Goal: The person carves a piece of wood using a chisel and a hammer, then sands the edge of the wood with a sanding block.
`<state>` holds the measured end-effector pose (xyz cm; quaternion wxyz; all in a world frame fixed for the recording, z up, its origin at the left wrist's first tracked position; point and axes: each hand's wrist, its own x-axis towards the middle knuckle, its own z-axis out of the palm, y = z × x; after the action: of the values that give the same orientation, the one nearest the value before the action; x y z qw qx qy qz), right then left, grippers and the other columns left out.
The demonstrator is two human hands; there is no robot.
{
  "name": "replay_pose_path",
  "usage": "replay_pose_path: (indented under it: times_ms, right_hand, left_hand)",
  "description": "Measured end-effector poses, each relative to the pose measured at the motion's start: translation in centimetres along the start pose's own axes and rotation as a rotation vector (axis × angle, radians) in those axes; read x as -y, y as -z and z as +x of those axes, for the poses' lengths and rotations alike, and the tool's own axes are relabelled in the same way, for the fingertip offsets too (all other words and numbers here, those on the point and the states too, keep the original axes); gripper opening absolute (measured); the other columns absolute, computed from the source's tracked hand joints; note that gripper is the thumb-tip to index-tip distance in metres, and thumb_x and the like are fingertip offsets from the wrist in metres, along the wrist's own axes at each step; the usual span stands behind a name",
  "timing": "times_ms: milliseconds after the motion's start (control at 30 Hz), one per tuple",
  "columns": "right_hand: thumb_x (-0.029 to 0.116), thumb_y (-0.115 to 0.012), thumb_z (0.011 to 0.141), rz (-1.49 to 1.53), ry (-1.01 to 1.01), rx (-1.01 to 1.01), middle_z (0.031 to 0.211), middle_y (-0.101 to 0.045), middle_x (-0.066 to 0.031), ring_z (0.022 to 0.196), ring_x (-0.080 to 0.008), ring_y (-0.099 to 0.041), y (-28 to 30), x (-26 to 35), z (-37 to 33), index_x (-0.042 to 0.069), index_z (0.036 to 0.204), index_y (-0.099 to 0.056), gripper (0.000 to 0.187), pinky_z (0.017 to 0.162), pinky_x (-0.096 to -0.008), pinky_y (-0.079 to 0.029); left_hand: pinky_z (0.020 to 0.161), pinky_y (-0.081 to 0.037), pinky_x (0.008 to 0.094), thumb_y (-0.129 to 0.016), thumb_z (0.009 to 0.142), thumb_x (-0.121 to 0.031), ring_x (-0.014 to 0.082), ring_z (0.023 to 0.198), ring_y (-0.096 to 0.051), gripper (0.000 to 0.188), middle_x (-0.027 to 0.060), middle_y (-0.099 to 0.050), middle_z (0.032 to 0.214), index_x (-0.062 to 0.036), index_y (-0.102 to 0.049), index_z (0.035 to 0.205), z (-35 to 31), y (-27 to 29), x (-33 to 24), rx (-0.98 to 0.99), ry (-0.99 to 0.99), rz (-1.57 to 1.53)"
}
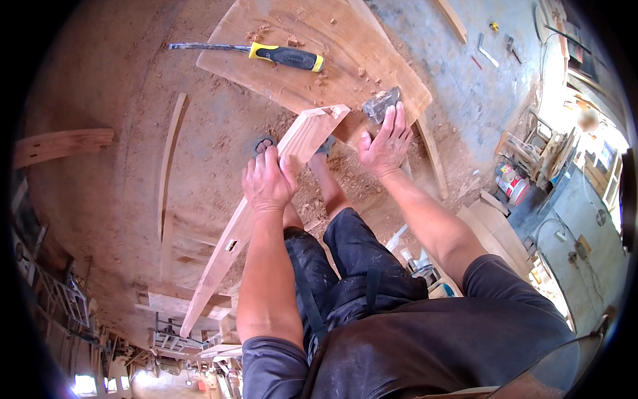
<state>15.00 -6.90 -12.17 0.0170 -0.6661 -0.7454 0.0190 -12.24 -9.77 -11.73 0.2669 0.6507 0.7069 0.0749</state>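
A long pale wooden piece (222,249) runs slantwise from lower left to the bench. A small slot is cut through it, and its far end is notched. My left hand (269,179) is closed round it below that end. On the right, my right hand (387,143) has its fingers on a dark grey, shiny block (382,104) at the near right corner of the wooden bench top (359,53); the block's underside is hidden. Farther left on the bench top lies a chisel (286,57) with a yellow and black handle, its blade pointing left, among wood chips.
Wooden strips (171,159) and a curved slotted piece (63,146) lie on the dusty floor to the left. Hand tools (488,51) are on the floor at far right. A white and red bucket (513,186) stands near stacked offcuts on the right. My feet are beneath the bench's near edge.
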Motion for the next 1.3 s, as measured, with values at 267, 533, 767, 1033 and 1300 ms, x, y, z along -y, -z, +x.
replay_pose_path:
  times_ms: [267,533,767,1033,1300]
  right_hand:
    - [0.025,-0.067,0.073,0.022,-0.013,0.009,0.155,-0.029,-0.0331,0.136,-0.0491,-0.038,-0.15,-0.20,-0.11,-0.005,0.154,-0.025,0.096,0.109,-0.0602,-0.032]
    - [0.026,-0.067,0.074,0.024,-0.007,0.001,0.155,-0.029,-0.0333,0.136,-0.0492,-0.038,-0.19,-0.10,-0.01,-0.005,0.154,-0.024,0.096,0.109,-0.0606,-0.032]
    - [0.026,-0.066,0.074,0.021,-0.007,0.007,0.154,-0.029,-0.0340,0.135,-0.0492,-0.038,-0.25,-0.15,-0.10,-0.005,0.154,-0.023,0.096,0.109,-0.0606,-0.032]
    - [0.025,-0.066,0.074,0.016,0.015,-0.021,0.154,-0.029,-0.0342,0.134,-0.0493,-0.039,-0.29,-0.21,0.07,-0.006,0.153,-0.025,0.095,0.108,-0.0603,-0.033]
    - [0.025,-0.066,0.073,0.008,0.013,-0.018,0.153,-0.031,-0.0342,0.133,-0.0488,-0.041,-0.33,-0.22,0.04,-0.006,0.153,-0.025,0.095,0.107,-0.0604,-0.034]
  left_hand:
    - [0.078,-0.053,0.0475,-0.056,0.097,-0.034,0.0357,0.087,-0.067,0.030,0.0153,-0.070,0.093,-0.0092,-0.066,0.112,-0.01,0.06,-0.03,0.040,0.013,0.016]
    - [0.075,-0.051,0.0467,-0.056,0.097,-0.037,0.0342,0.084,-0.066,0.032,0.0147,-0.068,0.088,-0.0089,-0.064,0.107,-0.11,-0.28,0.19,0.016,0.007,0.020]
    - [0.079,-0.053,0.0483,-0.054,0.097,-0.034,0.0360,0.089,-0.067,0.033,0.0147,-0.071,0.096,-0.0106,-0.067,0.117,0.03,0.25,-0.03,0.081,0.036,0.026]
    - [0.078,-0.053,0.0482,-0.054,0.097,-0.035,0.0356,0.087,-0.067,0.034,0.0143,-0.071,0.094,-0.0111,-0.068,0.117,0.04,0.13,0.03,0.069,0.026,0.025]
    - [0.078,-0.053,0.0477,-0.054,0.097,-0.035,0.0353,0.087,-0.067,0.034,0.0141,-0.071,0.093,-0.0118,-0.068,0.118,-0.05,0.13,0.06,0.070,0.025,0.038]
